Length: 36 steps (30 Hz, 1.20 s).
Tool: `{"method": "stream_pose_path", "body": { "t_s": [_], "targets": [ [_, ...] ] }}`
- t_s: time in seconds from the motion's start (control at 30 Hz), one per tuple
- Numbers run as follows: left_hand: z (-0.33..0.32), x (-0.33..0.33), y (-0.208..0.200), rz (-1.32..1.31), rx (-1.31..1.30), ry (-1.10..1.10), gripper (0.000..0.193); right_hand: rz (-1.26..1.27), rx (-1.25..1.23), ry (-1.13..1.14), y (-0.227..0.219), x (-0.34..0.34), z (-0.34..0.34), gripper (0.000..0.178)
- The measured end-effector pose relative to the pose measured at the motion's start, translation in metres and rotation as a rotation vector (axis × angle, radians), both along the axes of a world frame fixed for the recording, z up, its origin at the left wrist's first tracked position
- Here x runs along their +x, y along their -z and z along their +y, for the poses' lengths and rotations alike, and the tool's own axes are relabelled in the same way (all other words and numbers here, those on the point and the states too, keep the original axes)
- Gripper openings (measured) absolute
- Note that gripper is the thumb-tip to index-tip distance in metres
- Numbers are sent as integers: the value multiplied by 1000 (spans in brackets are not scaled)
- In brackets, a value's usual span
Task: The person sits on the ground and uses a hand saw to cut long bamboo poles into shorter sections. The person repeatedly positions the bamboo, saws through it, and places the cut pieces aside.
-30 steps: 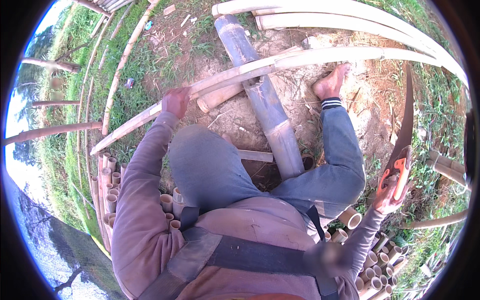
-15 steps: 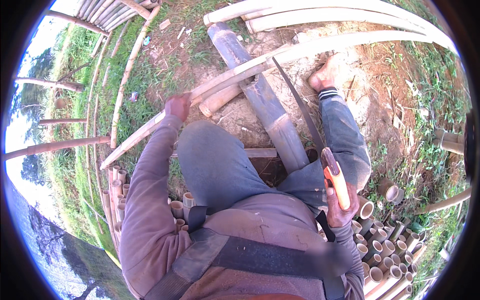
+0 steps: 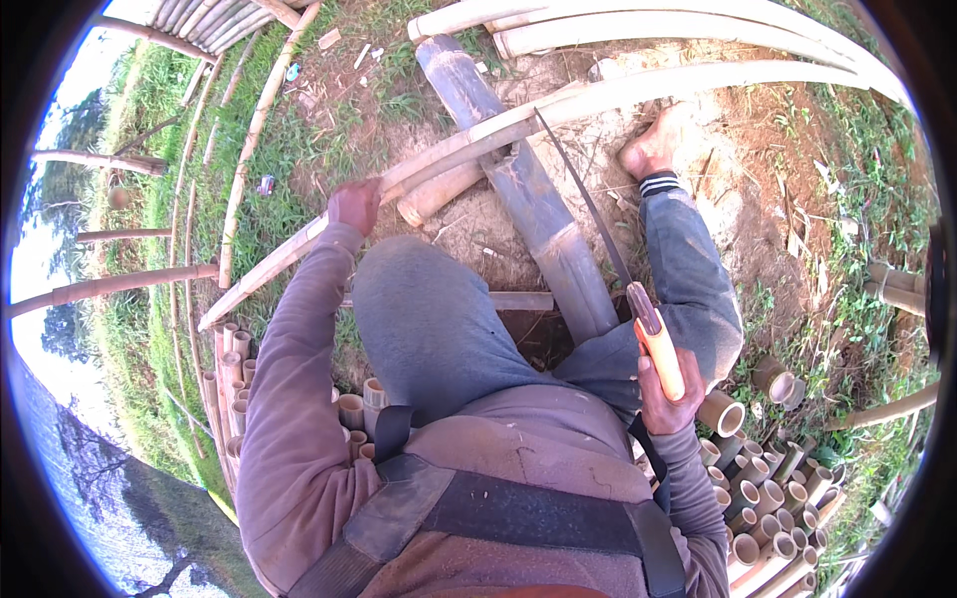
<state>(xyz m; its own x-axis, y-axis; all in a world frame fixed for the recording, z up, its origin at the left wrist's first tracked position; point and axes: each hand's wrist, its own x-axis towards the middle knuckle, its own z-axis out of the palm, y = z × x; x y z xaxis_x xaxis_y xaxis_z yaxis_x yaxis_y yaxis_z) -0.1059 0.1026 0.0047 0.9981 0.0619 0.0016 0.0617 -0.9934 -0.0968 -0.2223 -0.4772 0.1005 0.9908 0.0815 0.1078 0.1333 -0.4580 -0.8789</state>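
Observation:
My left hand (image 3: 356,206) is closed around a long pale bamboo pole (image 3: 454,157) near its left part. The pole runs from beside my left knee toward the far right and rests across a thick, dark bamboo log (image 3: 543,214). In my right hand (image 3: 670,391) is a hand saw with an orange handle (image 3: 659,349), its fingers wrapped round the grip. The saw's dark narrow blade (image 3: 590,204) slants away to the far left. Its tip lies at the pole, just right of the log; whether it touches the pole I cannot tell.
A short piece of bamboo (image 3: 439,194) lies under the pole beside the log. More long poles (image 3: 678,35) lie at the far right. Many cut bamboo tubes (image 3: 768,493) are stacked at my right, others (image 3: 234,359) at my left. My bare foot (image 3: 653,149) is right of the log.
My right hand has moved slightly forward and left with the saw, and the blade now shows thinner, edge-on. My left hand keeps its hold on the pole, almost unmoved.

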Motion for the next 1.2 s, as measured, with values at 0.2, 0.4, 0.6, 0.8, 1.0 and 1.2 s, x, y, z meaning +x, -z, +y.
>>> {"method": "stream_pose_path", "body": {
  "t_s": [0.2,0.4,0.6,0.8,1.0,1.2],
  "targets": [
    [6,-3,7,-42,-1,21,29,99,63,116,10,-1,2,14],
    [7,-3,7,-89,-46,40,30,67,18,90,19,-7,-1,15],
    [5,-1,4,-26,-23,-16,31,118,33,86,26,-8,-1,16],
    [5,0,5,-20,-46,-23,30,120,-20,92,32,-7,-1,16],
    [2,0,1,40,-11,-65,31,105,-6,114,29,-6,0,15],
    [4,0,5,4,-35,-35,31,95,22,114,33,-6,-1,14]
  ]
}}
